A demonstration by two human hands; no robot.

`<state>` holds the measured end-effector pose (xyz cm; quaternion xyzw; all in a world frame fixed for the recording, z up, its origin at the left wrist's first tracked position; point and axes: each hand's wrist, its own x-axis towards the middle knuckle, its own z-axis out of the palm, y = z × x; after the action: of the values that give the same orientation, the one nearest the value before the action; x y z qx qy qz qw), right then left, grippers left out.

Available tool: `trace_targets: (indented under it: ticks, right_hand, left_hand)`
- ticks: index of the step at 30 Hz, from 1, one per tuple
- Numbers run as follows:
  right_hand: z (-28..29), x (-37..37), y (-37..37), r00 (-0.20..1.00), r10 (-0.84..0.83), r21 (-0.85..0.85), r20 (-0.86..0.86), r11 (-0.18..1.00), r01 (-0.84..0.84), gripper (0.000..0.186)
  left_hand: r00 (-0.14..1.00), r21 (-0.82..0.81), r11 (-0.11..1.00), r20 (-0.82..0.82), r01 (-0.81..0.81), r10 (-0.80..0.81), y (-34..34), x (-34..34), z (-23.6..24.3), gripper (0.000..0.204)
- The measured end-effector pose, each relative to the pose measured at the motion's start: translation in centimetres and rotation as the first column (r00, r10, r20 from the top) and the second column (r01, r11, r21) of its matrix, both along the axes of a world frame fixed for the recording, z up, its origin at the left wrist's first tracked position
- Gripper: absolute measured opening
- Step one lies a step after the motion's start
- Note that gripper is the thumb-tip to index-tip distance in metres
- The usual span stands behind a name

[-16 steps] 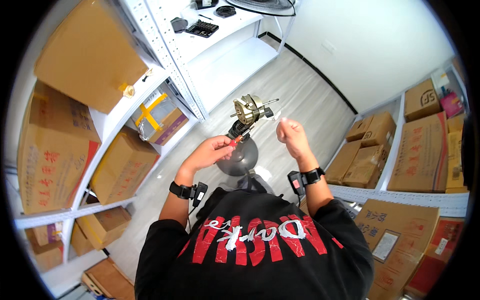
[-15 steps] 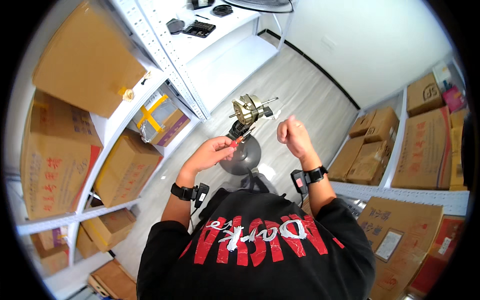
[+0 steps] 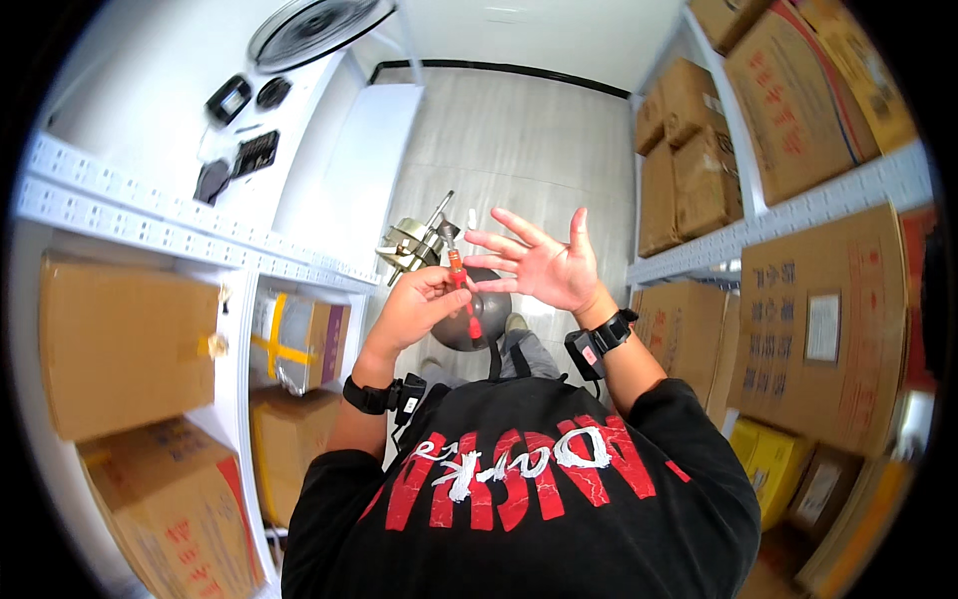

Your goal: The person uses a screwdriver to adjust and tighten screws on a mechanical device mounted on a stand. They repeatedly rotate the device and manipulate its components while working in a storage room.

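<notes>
as seen from head height, a narrow storeroom with white perforated shelving (image 3: 100,195) on both sides, cardboard cartons (image 3: 130,339) stacked along it, and grey wood-look floor (image 3: 519,130) between. upper left, a white table (image 3: 259,195) bearing a black wire fan grille (image 3: 319,30). lower centre, a black t-shirt (image 3: 619,544) with red and white lettering. beyond it on the floor, the round dark base (image 3: 496,314) of a pedestal fan, partly covered by the hands. just past the left hand (image 3: 424,304), a bare fan motor (image 3: 409,243), brass-toned and steel, with long shaft (image 3: 439,208) slanting away. just beside, the right hand (image 3: 549,268), released and grasping nothing, palm turned toward the camera, fingers spread. on the table, a black compartmented case (image 3: 256,153), apparently for bits. smallest of all, pinched between left thumb and fingers above the fan base and near the motor, a slim red-handled hand tool (image 3: 474,321), exact kind too hidden to name. for sound work, by judgement: grip the handle well back, align the tip squarely before applying force, steady the motor with the free right hand against rocking, and guard the shaft against knocks.
</notes>
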<state>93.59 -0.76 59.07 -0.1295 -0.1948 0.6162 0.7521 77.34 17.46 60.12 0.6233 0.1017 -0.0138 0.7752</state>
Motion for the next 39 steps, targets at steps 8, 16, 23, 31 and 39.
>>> trace_targets:
  ticks: [8,16,23,31,39]
  right_hand:
    - [-0.3,-10.3,-0.4,0.952,-0.224,-0.024,0.207,0.972,0.234,0.130]
    - [2.1,-17.7,-1.5,0.854,-0.378,-0.125,0.357,0.887,0.445,0.139]
    - [0.2,-19.3,-3.1,0.831,-0.367,-0.272,0.418,0.822,0.500,0.094]
    - [-5.3,-19.5,-4.9,0.775,-0.302,-0.579,0.555,0.529,0.620,0.032]
    - [-6.6,-21.7,-2.3,0.731,-0.391,-0.587,0.559,0.436,0.682,0.033]
  left_hand:
    - [0.987,0.019,0.988,0.042,0.155,-0.156,1.5,-2.7,0.4,0.013]
    - [0.966,0.066,0.967,0.060,0.248,-0.252,-0.4,-5.7,2.2,0.013]
    - [0.918,0.365,0.872,0.098,0.326,-0.384,-3.3,-5.9,2.3,0.016]
    - [0.888,0.652,0.698,0.081,0.296,-0.453,3.3,-3.6,2.7,0.021]
    - [0.945,0.909,0.409,0.197,-0.077,-0.259,12.2,6.0,0.2,0.054]
